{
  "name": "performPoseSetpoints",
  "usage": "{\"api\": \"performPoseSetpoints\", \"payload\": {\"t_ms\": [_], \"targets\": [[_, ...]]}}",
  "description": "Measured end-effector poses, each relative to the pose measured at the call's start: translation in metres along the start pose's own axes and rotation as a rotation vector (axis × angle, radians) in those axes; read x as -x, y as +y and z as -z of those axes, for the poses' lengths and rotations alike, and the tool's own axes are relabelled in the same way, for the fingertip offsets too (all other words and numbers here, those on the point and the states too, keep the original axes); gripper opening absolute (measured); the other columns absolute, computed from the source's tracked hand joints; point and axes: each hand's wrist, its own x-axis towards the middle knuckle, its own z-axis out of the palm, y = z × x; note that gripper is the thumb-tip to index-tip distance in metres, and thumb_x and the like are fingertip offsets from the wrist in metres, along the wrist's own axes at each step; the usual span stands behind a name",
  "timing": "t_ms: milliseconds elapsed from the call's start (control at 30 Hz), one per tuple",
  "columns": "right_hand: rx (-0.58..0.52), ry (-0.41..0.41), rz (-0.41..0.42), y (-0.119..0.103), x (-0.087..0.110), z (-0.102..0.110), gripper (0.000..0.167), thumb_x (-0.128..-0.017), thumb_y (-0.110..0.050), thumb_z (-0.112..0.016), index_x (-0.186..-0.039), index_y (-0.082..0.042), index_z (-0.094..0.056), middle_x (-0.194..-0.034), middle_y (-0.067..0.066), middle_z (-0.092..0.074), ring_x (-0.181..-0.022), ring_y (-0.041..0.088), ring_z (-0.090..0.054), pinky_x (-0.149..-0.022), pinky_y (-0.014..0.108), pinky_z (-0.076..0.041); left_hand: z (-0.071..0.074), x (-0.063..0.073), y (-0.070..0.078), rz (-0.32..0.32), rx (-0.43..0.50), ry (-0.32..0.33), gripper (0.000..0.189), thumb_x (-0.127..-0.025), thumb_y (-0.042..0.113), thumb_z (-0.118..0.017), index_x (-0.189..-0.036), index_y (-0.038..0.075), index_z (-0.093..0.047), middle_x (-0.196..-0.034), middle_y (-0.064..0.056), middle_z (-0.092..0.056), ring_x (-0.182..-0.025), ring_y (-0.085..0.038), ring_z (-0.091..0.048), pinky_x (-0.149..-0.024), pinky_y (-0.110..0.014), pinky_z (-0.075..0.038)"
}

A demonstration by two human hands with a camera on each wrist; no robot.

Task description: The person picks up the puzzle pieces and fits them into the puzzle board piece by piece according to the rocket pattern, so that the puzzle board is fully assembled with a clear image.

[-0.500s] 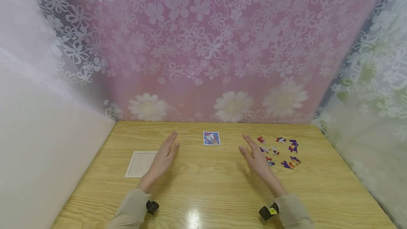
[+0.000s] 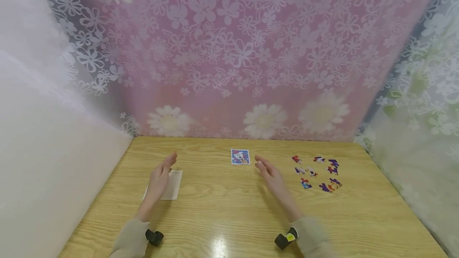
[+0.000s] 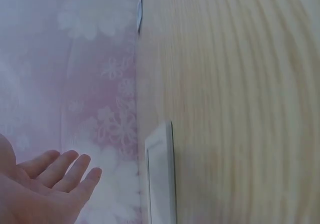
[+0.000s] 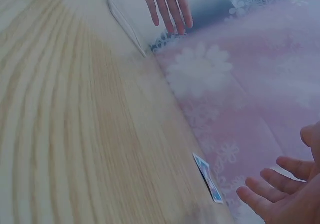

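Above a pale square puzzle tray (image 2: pixel 175 186) on the left of the table, my left hand (image 2: pixel 158 180) hovers with relaxed, nearly straight fingers and hides part of it. My right hand (image 2: pixel 273 180) hangs over the table right of the middle, palm turned inward, holding nothing. Near its fingertips, but apart, lies a small picture card (image 2: pixel 240 157) with a white cartoon figure on blue. Both wrist views show loosely extended fingers: the left hand (image 3: pixel 50 186) beside the tray (image 3: pixel 161 176), the right hand (image 4: pixel 285 189) beside the card (image 4: pixel 208 178).
Several loose jigsaw pieces (image 2: pixel 332 170) in purple, red and white lie scattered on the right of the wooden table (image 2: pixel 222 210). A pink flowered curtain (image 2: pixel 229 71) stands along the back edge, with pale walls on both sides.
Both hands have moved left. The left hand now covers the tray's left part, and the right hand has moved away from the jigsaw pieces towards the card.
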Motion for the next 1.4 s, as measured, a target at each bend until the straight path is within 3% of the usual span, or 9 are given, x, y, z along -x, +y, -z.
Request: {"api": "performPoseSetpoints", "payload": {"t_ms": [167, 467, 633, 800, 1100, 1267, 1400], "targets": [[-0.062, -0.045, 0.021, 0.000, -0.002, -0.020, 0.048, -0.111, -0.029, -0.044, -0.146, 0.003, -0.050, -0.149, 0.025, -0.049, -0.133, 0.044, -0.052, -0.107, 0.057, -0.045, 0.018, 0.007, -0.009, 0.003, -0.018, 0.044, 0.051, -0.114, 0.026, -0.025, -0.147, -0.008, -0.046, -0.148, -0.025, -0.050, -0.134, -0.044, -0.050, -0.106, -0.057, -0.044], [-0.116, -0.147, 0.015, 0.003, -0.003, -0.053, 0.052, -0.111, -0.030, -0.042, -0.145, 0.008, -0.048, -0.144, 0.027, -0.054, -0.128, 0.046, -0.055, -0.102, 0.053, -0.051, 0.054, 0.025, -0.023, 0.184, -0.097, 0.050, 0.061, -0.113, 0.037, -0.021, -0.146, -0.007, -0.046, -0.148, -0.027, -0.049, -0.135, -0.043, -0.049, -0.107, -0.050, -0.045], [-0.115, -0.187, 0.023, 0.006, -0.004, -0.072, 0.053, -0.111, -0.029, -0.040, -0.143, 0.012, -0.047, -0.141, 0.029, -0.055, -0.122, 0.045, -0.060, -0.096, 0.049, -0.056, 0.065, 0.033, -0.026, 0.240, -0.166, 0.013, 0.065, -0.112, 0.042, -0.021, -0.146, -0.008, -0.045, -0.147, -0.028, -0.049, -0.134, -0.045, -0.050, -0.108, -0.054, -0.043], [-0.153, -0.234, -0.011, 0.006, -0.005, -0.090, 0.054, -0.112, -0.030, -0.040, -0.144, 0.012, -0.046, -0.141, 0.029, -0.055, -0.122, 0.044, -0.061, -0.095, 0.046, -0.057, 0.071, 0.036, -0.028, 0.298, -0.181, -0.020, 0.070, -0.111, 0.045, -0.017, -0.146, -0.009, -0.045, -0.145, -0.030, -0.050, -0.132, -0.046, -0.052, -0.107, -0.055, -0.045], [-0.228, -0.270, -0.088, 0.001, -0.005, -0.115, 0.053, -0.111, -0.028, -0.041, -0.144, 0.013, -0.046, -0.141, 0.030, -0.055, -0.123, 0.043, -0.060, -0.095, 0.044, -0.056, 0.073, 0.034, -0.034, 0.383, -0.118, -0.054, 0.077, -0.110, 0.051, -0.017, -0.144, -0.011, -0.046, -0.141, -0.031, -0.054, -0.126, -0.043, -0.058, -0.097, -0.042, -0.055], [-0.271, -0.329, -0.113, 0.001, -0.006, -0.125, 0.052, -0.112, -0.024, -0.039, -0.145, 0.015, -0.042, -0.143, 0.032, -0.051, -0.124, 0.045, -0.059, -0.095, 0.044, -0.056, 0.072, 0.033, -0.033, 0.398, -0.107, -0.049, 0.077, -0.110, 0.051, -0.018, -0.141, -0.012, -0.050, -0.138, -0.030, -0.058, -0.121, -0.040, -0.062, -0.089, -0.032, -0.058], [-0.278, -0.357, -0.135, 0.000, -0.005, -0.132, 0.051, -0.112, -0.023, -0.038, -0.144, 0.016, -0.042, -0.143, 0.032, -0.051, -0.124, 0.044, -0.059, -0.095, 0.041, -0.057, 0.070, 0.031, -0.031, 0.389, -0.078, -0.081, 0.072, -0.112, 0.045, -0.018, -0.141, -0.014, -0.049, -0.138, -0.030, -0.057, -0.124, -0.041, -0.060, -0.088, -0.030, -0.058]]}}
